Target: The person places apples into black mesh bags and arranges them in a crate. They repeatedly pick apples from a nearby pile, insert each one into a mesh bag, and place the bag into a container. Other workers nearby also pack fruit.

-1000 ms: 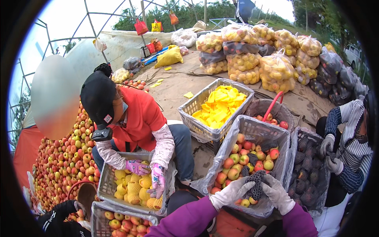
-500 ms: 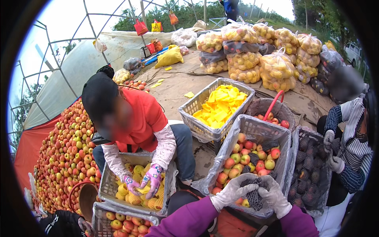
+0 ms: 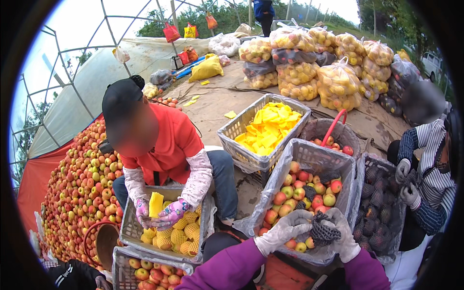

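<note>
The gloved left hand (image 3: pixel 286 233) and right hand (image 3: pixel 344 238) are both grasping a dark foam net (image 3: pixel 324 232), bunched between their fingers. Directly beneath this grip lie apples (image 3: pixel 288 192) in a lined crate (image 3: pixel 320 158); far to its left, a black garment (image 3: pixel 79 274) carries small white lettering.

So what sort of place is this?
Probably an open-sided apple sorting and packing spot, under or beside a pipe-framed shelter. Signs: the big heap of apples at left, dark netting for the fruit over a lined crate, and stacked bags of fruit behind.
</note>
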{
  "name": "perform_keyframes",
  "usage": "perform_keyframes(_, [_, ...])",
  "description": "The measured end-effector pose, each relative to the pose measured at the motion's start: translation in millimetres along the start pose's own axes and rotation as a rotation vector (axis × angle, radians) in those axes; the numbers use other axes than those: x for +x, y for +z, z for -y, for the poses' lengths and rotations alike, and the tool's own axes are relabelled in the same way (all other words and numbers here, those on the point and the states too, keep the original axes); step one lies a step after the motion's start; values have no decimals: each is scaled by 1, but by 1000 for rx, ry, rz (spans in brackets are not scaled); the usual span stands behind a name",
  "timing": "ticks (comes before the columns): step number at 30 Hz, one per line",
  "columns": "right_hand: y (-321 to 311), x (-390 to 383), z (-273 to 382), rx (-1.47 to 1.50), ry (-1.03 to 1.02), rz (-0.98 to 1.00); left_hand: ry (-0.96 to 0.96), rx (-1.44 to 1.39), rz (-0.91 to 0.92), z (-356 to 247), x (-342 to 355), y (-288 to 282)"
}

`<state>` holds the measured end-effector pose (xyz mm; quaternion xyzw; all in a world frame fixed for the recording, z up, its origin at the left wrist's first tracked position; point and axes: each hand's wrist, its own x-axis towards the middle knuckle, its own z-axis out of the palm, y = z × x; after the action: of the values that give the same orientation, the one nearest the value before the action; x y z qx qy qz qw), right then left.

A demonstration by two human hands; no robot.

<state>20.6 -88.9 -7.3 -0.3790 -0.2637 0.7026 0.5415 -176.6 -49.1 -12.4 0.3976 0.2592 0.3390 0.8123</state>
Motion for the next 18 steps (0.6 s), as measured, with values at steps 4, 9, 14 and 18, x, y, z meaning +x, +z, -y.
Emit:
perform_keyframes(4, [16,-2,1,-250,-101,-43,85,153,-19,7,-2,3])
perform_keyframes(9, [12,-9,8,-277,72,-10,74,250,-26,6,10,-10])
perform_keyframes(14, [17,-4,8,-205,42,-51,-12,123,-16,1,1,-4])
perform_keyframes(18, [8,-4,2,-260,-2,-65,-78,185,9,8,2,-5])
